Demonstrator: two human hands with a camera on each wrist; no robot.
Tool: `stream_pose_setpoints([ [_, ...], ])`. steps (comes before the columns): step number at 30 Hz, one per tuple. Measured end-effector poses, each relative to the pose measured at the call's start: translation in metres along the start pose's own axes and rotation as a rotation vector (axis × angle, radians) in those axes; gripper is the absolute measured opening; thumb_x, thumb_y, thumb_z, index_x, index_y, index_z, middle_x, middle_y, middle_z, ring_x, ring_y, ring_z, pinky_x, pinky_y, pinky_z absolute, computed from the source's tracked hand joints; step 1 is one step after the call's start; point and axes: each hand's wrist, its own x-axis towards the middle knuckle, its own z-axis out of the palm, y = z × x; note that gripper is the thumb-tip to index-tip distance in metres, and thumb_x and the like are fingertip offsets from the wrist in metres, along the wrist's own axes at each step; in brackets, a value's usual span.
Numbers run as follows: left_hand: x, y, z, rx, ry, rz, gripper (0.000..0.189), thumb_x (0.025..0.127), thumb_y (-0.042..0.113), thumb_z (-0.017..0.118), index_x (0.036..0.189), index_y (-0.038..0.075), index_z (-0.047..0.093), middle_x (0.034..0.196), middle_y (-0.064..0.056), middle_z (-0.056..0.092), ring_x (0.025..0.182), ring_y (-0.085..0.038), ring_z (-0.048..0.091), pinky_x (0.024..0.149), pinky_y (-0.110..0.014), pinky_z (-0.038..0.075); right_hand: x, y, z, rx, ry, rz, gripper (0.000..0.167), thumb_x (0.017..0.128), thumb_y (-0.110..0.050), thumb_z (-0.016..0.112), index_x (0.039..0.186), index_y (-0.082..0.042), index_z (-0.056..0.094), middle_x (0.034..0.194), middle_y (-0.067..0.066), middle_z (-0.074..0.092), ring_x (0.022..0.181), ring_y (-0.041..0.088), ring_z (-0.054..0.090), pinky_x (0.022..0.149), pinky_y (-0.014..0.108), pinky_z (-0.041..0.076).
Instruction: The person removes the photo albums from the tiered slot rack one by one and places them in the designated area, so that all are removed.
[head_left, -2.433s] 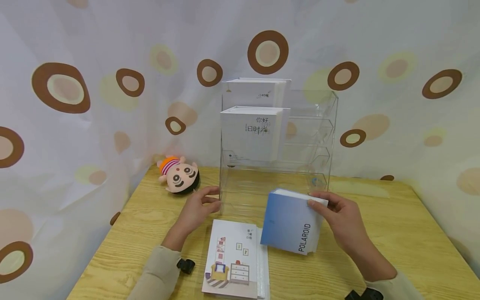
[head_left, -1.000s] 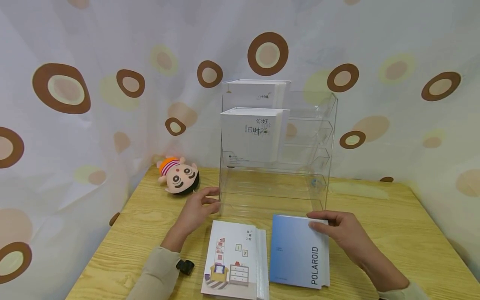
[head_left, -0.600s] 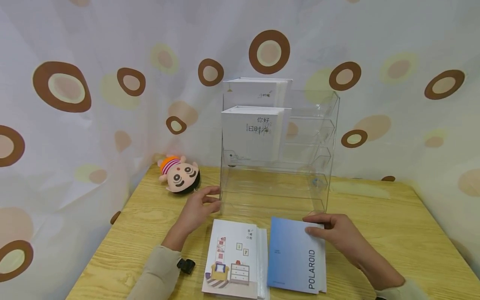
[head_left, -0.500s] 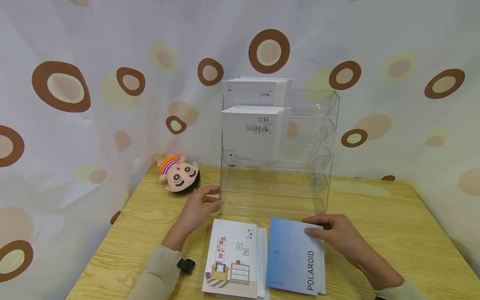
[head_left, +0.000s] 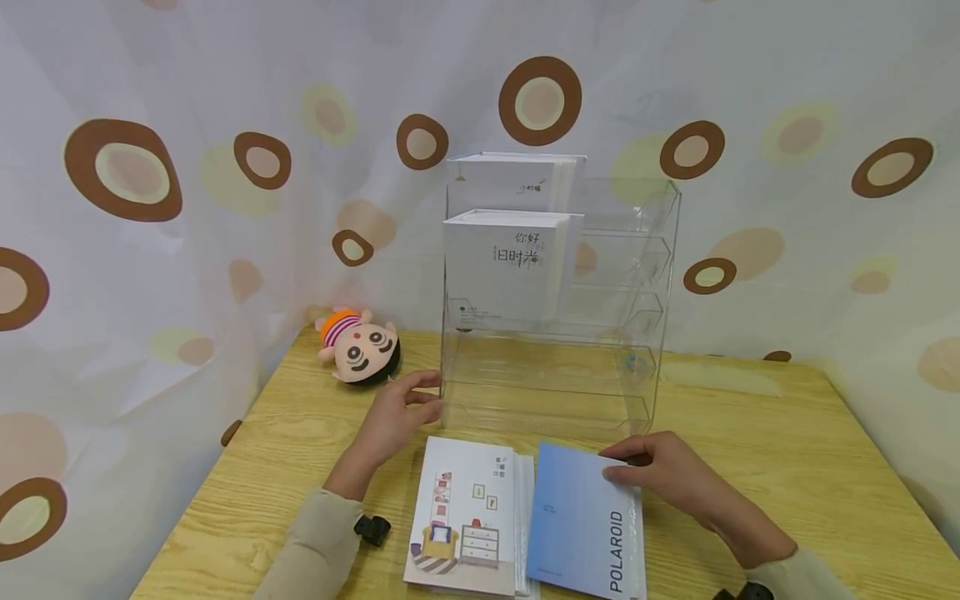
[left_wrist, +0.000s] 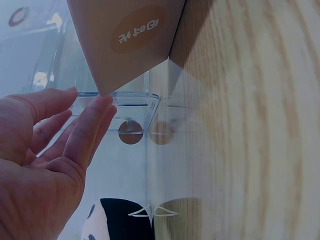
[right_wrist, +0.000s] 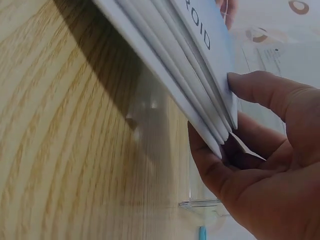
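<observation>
My right hand [head_left: 663, 475] grips the top right corner of a blue-and-white photo album [head_left: 581, 521] lettered POLAROID. In the right wrist view the thumb presses its front cover and fingers curl behind its back cover, with pale page edges between. The album slants over the table, its left edge against a second white album [head_left: 465, 521] with a drawn room on its cover. My left hand [head_left: 390, 425] touches the left side of a clear acrylic rack [head_left: 555, 367] with lightly bent fingers. In the left wrist view its fingertips meet the rack's edge.
Two white albums stand in the rack's upper tiers, a front one [head_left: 502, 275] and a rear one [head_left: 502, 183]. A plush doll [head_left: 360, 350] lies left of the rack on the wooden table [head_left: 765, 467]. A patterned curtain [head_left: 787, 317] hangs behind.
The blue album came down from in front of the rack to the table front, then shifted left and nearer, against the white album. My right hand went with it; my left hand stayed.
</observation>
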Motion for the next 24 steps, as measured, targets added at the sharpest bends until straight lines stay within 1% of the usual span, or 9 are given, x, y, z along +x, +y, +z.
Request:
stream_pose_setpoints([
  [5,0.002,-0.001,0.000,0.011,0.010,-0.010,0.051,0.109,0.005,0.072,0.158,0.002,0.060,0.158,-0.023,0.064,0.131,-0.038,0.071,0.101,-0.041,0.070,0.005,0.002,-0.001,-0.032,-0.034,-0.004,0.042,0.103,-0.023,0.083,0.135,0.004,0.078,0.123,0.012,0.081,0.104,0.018,0.074,0.083,0.025,0.063],
  [9,0.001,-0.001,0.000,0.006,0.012,-0.022,0.052,0.108,0.005,0.073,0.158,0.003,0.060,0.157,-0.021,0.065,0.131,-0.037,0.071,0.100,-0.038,0.070,0.009,0.004,-0.003,-0.056,-0.065,0.012,0.039,0.103,-0.021,0.082,0.132,0.005,0.079,0.114,0.008,0.084,0.099,0.017,0.074,0.083,0.030,0.062],
  [13,0.001,-0.001,0.000,-0.002,0.006,-0.014,0.051,0.109,0.004,0.072,0.158,0.001,0.060,0.157,-0.024,0.064,0.131,-0.038,0.071,0.101,-0.040,0.070,0.012,0.006,-0.004,-0.064,-0.094,0.008,0.035,0.103,-0.021,0.082,0.129,0.003,0.080,0.107,0.006,0.085,0.095,0.017,0.075,0.083,0.031,0.062],
  [17,0.001,-0.001,-0.001,0.003,0.007,-0.004,0.050,0.109,0.004,0.071,0.157,0.000,0.060,0.157,-0.026,0.063,0.130,-0.039,0.071,0.100,-0.042,0.071,0.015,0.005,-0.004,-0.066,-0.092,-0.003,0.038,0.102,-0.023,0.083,0.131,0.001,0.080,0.113,0.007,0.084,0.099,0.017,0.075,0.084,0.030,0.063],
  [21,0.002,0.000,0.001,-0.002,0.015,-0.019,0.050,0.108,0.004,0.072,0.157,0.001,0.061,0.157,-0.024,0.064,0.129,-0.037,0.072,0.100,-0.039,0.071,0.019,0.004,-0.002,-0.054,-0.082,-0.011,0.041,0.101,-0.022,0.084,0.134,0.003,0.078,0.123,0.013,0.082,0.104,0.017,0.075,0.086,0.031,0.064],
  [24,0.002,0.000,0.001,-0.006,0.016,-0.024,0.051,0.108,0.003,0.073,0.157,0.001,0.061,0.156,-0.024,0.065,0.129,-0.036,0.072,0.099,-0.037,0.071,0.021,0.005,0.000,-0.042,-0.069,-0.002,0.042,0.101,-0.021,0.085,0.134,0.004,0.078,0.127,0.015,0.081,0.104,0.017,0.075,0.085,0.030,0.065],
])
